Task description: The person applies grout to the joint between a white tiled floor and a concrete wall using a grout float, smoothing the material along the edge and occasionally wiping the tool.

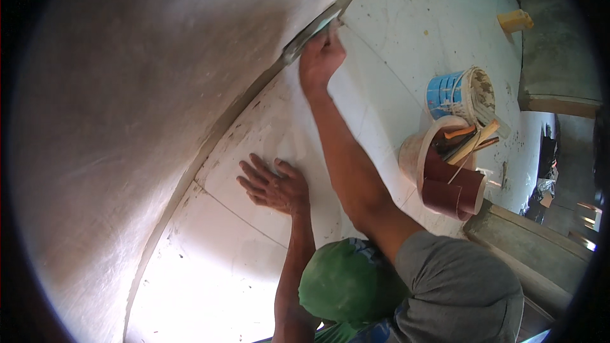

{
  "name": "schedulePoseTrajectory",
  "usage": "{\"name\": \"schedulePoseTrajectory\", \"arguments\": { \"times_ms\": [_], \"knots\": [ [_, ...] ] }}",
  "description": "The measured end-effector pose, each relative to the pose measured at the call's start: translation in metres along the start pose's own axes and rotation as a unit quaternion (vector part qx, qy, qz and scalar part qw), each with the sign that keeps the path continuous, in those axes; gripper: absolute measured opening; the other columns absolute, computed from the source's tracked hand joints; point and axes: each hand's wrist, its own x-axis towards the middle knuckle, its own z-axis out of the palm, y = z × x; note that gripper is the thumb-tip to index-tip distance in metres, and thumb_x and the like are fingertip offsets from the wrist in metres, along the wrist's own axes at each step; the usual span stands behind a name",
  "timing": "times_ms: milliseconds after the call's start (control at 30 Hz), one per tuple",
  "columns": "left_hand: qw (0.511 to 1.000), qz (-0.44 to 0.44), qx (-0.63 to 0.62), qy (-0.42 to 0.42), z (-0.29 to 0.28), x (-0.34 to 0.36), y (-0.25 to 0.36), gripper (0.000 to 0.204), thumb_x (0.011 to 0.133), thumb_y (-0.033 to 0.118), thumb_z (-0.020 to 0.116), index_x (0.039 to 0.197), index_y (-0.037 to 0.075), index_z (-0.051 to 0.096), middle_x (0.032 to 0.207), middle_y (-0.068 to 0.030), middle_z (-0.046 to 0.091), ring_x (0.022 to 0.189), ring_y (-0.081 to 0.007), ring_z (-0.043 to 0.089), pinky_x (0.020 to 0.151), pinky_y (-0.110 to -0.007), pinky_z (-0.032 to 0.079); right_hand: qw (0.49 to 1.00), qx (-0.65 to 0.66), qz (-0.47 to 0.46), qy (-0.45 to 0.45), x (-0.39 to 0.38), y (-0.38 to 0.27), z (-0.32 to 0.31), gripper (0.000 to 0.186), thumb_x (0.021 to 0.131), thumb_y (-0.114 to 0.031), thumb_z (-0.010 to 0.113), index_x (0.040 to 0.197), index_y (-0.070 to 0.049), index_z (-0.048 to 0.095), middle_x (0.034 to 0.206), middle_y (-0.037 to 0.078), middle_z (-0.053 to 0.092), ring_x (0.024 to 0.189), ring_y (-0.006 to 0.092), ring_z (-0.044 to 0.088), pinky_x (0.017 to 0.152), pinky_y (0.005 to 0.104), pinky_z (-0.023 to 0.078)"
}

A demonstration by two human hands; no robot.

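My left hand [274, 185] rests palm down on the white tiled floor [375, 32], fingers spread, holding nothing. Farther ahead, my right hand [322, 57] is closed around a flat trowel [311, 33]. The trowel's long blade lies along the grey strip [222, 128] where the wall meets the tiles. My fingers cover its handle. Dusty smears mark the tiles beside that strip.
The smooth grey wall [140, 76] rises on the left. At right stand a blue-and-white bucket [445, 94] and a tub [413, 152] holding tools and a curled brown sheet [448, 190]. A yellow container [515, 21] stands farther off. Green cloth [343, 286] covers a rounded shape below.
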Motion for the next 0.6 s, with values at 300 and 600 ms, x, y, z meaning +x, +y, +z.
{"name": "schedulePoseTrajectory", "arguments": {
  "times_ms": [300,600],
  "knots": [
    [1.000,0.005,0.006,-0.012,0.000,-0.005,-0.007,0.065,0.108,0.046,0.042,0.165,0.015,0.040,0.174,-0.0131,0.030,0.160,-0.0432,0.024,0.124,-0.060,0.026,0.999,-0.035,-0.010,0.000,0.034,-0.002,-0.008,0.044,0.100,-0.009,0.048,0.132,0.014,0.067,0.072,0.003,0.060,0.060,0.0130,0.049,0.055,0.0352,0.044],
    [1.000,-0.005,0.000,-0.009,0.002,-0.007,-0.005,0.064,0.107,0.047,0.044,0.163,0.016,0.046,0.176,-0.0096,0.031,0.161,-0.0397,0.024,0.125,-0.056,0.025,0.991,-0.091,0.102,0.000,0.072,-0.021,-0.014,0.035,0.096,-0.011,0.054,0.116,0.013,0.072,0.079,0.020,0.071,0.071,0.0230,0.065,0.066,0.0430,0.052]
  ]
}}
